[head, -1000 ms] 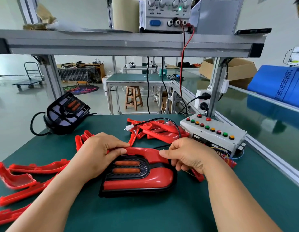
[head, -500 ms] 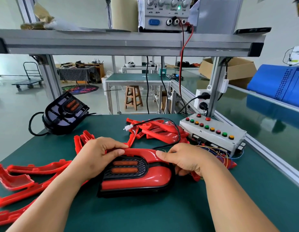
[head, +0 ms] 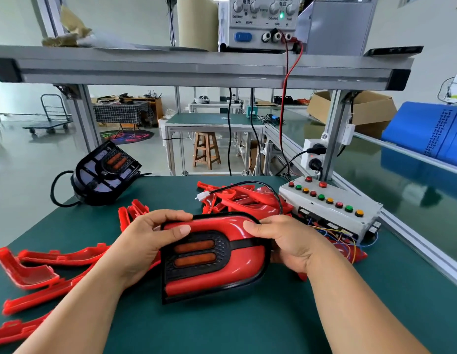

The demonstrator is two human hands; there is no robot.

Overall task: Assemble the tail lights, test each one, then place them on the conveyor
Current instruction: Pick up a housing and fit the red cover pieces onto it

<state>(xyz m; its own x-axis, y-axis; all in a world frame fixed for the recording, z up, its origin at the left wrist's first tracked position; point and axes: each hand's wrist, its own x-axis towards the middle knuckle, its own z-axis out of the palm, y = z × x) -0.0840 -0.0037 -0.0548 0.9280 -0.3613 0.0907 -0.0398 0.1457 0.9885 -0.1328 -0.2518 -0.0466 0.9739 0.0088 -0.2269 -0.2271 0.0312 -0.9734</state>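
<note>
A red tail light [head: 217,274] with a black rim and two orange strips is tilted up toward me above the green bench. My left hand [head: 148,238] grips its left top corner, thumb on the red lens. My right hand [head: 281,241] holds its right end, thumb on the lens. Its black cable [head: 250,185] loops back over a pile of red lenses [head: 248,200] and ends in a white plug [head: 202,196]. A grey test box [head: 329,203] with coloured buttons stands at the right. A bare black housing [head: 104,172] leans at the back left.
Loose red lens covers [head: 53,259] lie along the bench's left side. Coloured wires [head: 337,236] spill from the test box's front. A power supply [head: 260,24] sits on the overhead shelf, with red and black leads hanging down. The green conveyor [head: 406,175] runs along the right.
Both hands have lifted the tail light off the bench and tilted its face up toward me. The grip moved from pressing its top edge to holding both ends.
</note>
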